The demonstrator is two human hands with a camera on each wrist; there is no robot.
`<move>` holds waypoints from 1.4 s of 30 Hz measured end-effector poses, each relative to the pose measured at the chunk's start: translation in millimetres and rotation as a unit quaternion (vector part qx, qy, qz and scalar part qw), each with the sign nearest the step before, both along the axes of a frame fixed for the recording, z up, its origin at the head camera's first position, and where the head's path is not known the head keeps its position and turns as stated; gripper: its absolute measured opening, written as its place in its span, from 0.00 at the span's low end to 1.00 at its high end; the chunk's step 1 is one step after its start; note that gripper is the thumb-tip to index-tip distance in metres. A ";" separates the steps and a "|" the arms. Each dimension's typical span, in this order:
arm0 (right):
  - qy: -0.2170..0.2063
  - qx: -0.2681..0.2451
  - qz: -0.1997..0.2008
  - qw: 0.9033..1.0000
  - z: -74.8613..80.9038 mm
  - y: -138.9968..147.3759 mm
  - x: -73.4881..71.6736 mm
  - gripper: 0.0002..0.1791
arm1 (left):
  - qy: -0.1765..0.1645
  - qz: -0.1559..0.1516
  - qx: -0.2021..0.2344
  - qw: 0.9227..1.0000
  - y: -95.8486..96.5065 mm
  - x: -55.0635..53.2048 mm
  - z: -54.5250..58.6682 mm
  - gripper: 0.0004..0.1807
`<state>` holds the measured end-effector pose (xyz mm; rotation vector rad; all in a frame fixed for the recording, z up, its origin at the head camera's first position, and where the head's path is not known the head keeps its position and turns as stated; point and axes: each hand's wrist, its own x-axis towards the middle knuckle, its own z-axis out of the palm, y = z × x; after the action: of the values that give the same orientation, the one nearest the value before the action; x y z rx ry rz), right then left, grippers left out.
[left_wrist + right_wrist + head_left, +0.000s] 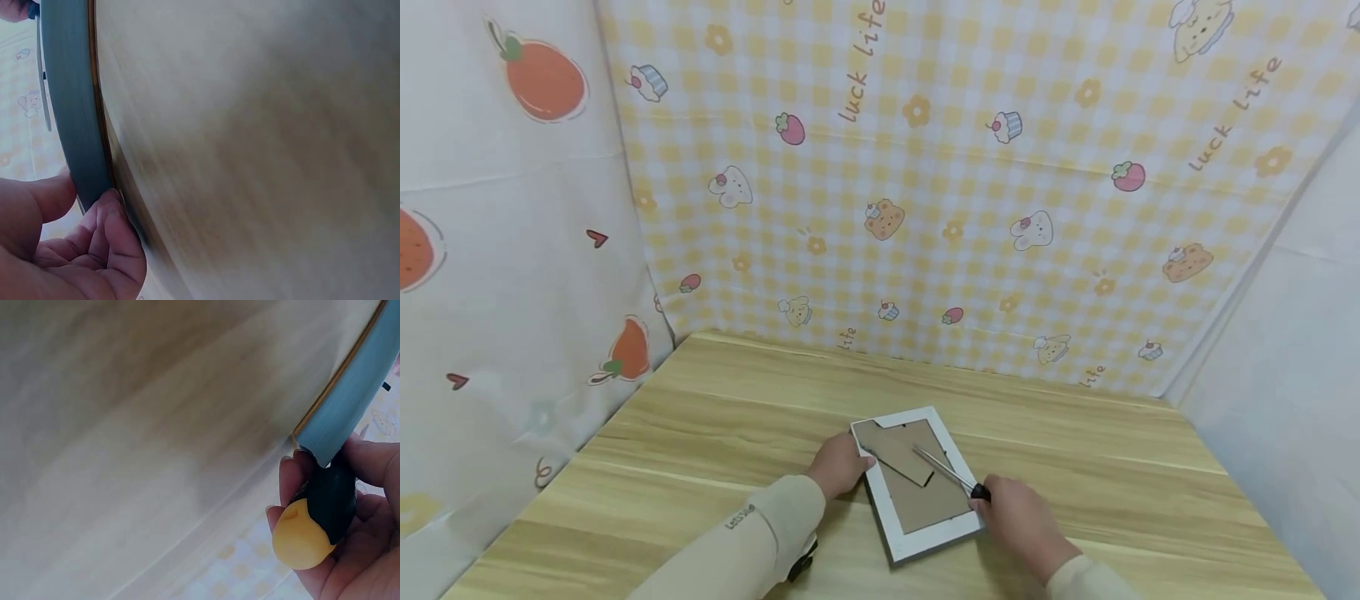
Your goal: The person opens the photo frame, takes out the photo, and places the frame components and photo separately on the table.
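Observation:
A picture frame [886,500] with a white border lies back side up on the table. Its brown backing board [925,517] carries a fold-out stand leg [897,454], and small dark tabs dot the board's edge. My left hand [838,467] pinches the frame's left edge near the far corner, thumb on top and fingertips below in the left wrist view. My right hand [1022,517] grips a screwdriver [942,468] by its black and yellow handle [301,537], beside the frame's right edge. The shaft slants over the backing board; whether its tip touches cannot be told.
The wood-grain table [715,417] reaches back to a yellow checked cloth [955,275]. White cloths [535,250] hang at the left and right sides. A black strap [802,562] shows by the left sleeve.

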<state>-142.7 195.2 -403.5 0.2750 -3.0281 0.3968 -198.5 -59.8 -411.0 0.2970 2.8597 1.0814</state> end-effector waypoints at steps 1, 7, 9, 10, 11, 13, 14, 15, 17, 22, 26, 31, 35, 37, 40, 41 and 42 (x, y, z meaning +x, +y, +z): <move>-0.001 0.001 0.004 1.000 0.2 0.3 -1.2 0.14 | 0.001 0.000 -0.004 1.000 0.0 0.7 0.3 0.13; -0.001 0.014 0.018 1.000 0.6 3.1 -7.3 0.14 | -0.016 0.023 -0.005 1.000 2.2 5.2 -0.4 0.20; -0.003 0.013 0.019 1.000 0.9 4.1 -9.0 0.14 | -0.017 0.031 0.001 0.999 3.5 6.9 -0.8 0.22; -0.003 0.013 0.020 1.000 1.1 4.5 -10.0 0.14 | -0.017 0.034 0.005 0.999 4.1 7.7 -1.1 0.23; -0.003 0.013 0.020 1.000 1.4 5.1 -10.9 0.14 | -0.013 0.036 0.008 0.999 4.6 8.8 -0.9 0.23; 0.000 0.014 0.022 1.000 1.6 6.0 -13.4 0.14 | -0.010 0.042 0.013 0.999 5.2 10.6 -1.8 0.25; 0.001 0.015 0.024 1.000 1.6 6.3 -14.9 0.15 | -0.007 0.043 0.015 0.999 5.2 11.4 -2.2 0.26; 0.003 0.017 0.026 1.000 1.6 6.7 -16.4 0.15 | -0.005 0.044 0.015 0.999 5.1 12.1 -2.7 0.26; 0.004 0.019 0.030 0.999 1.8 7.4 -19.3 0.15 | -0.003 0.047 0.015 0.999 5.0 13.2 -3.6 0.25; -0.007 0.015 0.038 0.999 1.8 9.1 -25.5 0.14 | -0.001 0.054 0.004 0.999 5.1 15.0 -3.7 0.21; -0.017 0.011 0.041 0.999 1.7 10.8 -28.6 0.14 | -0.001 0.062 -0.001 0.998 6.5 17.3 -1.9 0.18; -0.025 0.002 0.037 0.999 5.2 13.2 -32.2 0.13 | -0.006 0.068 0.005 0.998 8.7 17.2 0.3 0.17; -0.025 -0.001 0.030 0.999 3.9 14.9 -34.4 0.13 | 0.014 0.062 0.011 0.998 5.1 12.0 -3.9 0.14; -0.023 -0.001 0.025 0.999 1.6 15.5 -34.7 0.14 | 0.028 0.060 0.013 0.998 0.3 7.8 -6.7 0.13; -0.013 0.003 0.021 1.000 -0.1 16.4 -33.6 0.14 | 0.032 0.066 0.012 0.997 -9.5 0.4 -8.9 0.14; -0.011 0.002 0.018 1.000 0.4 16.6 -32.4 0.14 | 0.027 0.070 0.013 0.997 -13.1 -2.2 -8.2 0.17; -0.009 0.000 0.014 1.000 1.1 17.2 -31.0 0.14 | 0.028 0.073 0.007 0.997 -16.6 -5.0 -8.0 0.19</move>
<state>-173.7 212.4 -402.4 0.3155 -3.0455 0.4029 -203.5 -76.4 -419.0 0.1229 2.9637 1.1353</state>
